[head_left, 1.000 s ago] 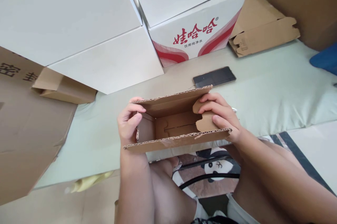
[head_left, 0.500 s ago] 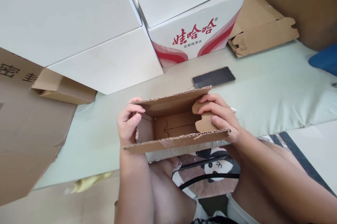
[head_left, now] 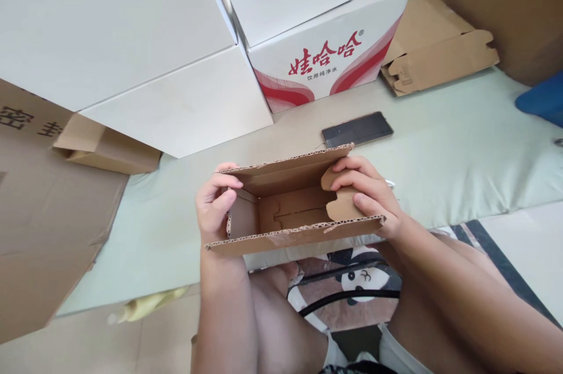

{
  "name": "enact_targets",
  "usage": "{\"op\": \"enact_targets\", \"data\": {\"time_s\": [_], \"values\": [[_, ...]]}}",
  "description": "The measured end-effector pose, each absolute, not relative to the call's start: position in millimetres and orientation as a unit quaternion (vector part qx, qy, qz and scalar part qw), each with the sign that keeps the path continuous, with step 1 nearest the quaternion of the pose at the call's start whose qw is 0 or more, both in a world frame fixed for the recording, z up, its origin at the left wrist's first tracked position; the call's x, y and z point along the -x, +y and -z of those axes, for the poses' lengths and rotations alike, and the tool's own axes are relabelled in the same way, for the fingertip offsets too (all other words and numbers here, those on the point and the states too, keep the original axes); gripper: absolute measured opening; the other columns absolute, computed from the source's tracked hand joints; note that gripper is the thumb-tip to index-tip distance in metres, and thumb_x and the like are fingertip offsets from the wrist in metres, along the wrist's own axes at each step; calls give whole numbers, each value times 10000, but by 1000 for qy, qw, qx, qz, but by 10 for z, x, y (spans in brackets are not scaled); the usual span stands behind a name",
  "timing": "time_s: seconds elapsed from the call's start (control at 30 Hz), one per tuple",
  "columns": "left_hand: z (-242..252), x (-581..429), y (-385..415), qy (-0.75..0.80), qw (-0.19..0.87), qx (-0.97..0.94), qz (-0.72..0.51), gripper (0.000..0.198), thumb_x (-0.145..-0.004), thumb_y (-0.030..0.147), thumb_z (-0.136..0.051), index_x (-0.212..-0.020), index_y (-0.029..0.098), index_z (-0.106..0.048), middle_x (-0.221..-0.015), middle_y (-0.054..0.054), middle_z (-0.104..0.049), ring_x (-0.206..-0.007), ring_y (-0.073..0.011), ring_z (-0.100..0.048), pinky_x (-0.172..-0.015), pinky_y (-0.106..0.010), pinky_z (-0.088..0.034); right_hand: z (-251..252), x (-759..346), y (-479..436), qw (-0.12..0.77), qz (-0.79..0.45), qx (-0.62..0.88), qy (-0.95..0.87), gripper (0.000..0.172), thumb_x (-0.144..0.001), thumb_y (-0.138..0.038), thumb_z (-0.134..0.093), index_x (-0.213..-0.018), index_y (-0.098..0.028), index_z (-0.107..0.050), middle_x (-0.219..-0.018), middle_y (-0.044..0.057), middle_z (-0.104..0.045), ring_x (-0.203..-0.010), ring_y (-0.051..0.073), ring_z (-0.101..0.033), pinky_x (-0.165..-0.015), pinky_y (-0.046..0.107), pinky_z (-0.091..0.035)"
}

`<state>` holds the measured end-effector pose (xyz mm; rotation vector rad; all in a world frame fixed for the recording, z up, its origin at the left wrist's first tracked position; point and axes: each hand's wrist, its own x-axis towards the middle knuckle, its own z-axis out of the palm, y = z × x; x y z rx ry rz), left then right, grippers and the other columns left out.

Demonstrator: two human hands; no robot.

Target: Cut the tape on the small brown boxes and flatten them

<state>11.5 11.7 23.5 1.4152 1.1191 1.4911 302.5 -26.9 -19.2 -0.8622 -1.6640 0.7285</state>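
Note:
Both my hands hold a small brown corrugated cardboard box (head_left: 290, 210), its top open toward me, just above my lap. My left hand (head_left: 214, 201) grips the box's left end, fingers curled over the top edge and thumb against the side flap. My right hand (head_left: 369, 192) clasps the right end, its fingers pressing a rounded side flap inward. The inside of the box shows slotted bottom flaps and nothing else.
A dark phone (head_left: 357, 129) lies on the pale green mat (head_left: 461, 157) just behind the box. Large white cartons (head_left: 132, 40) and one with red lettering (head_left: 328, 57) stand behind. Folded brown cardboard lies at the right (head_left: 435, 46) and left (head_left: 105, 145). A blue object (head_left: 543, 98) sits far right.

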Motion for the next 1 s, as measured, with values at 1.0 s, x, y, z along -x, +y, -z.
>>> {"op": "enact_targets", "data": {"time_s": [1.0], "values": [[-228,-69,153,457,370,-582,-562,126,-703,382,-696,-692,260,-725,-910,-69,-690,-1094,-309,-641,-979,-467,-521,193,-3022,-276,533,-304,374,-695,364,-994,-483,-460,-1022,-238,-728,-1192,109,-615,-1133,293,-634,-1025,481,-525]]}}
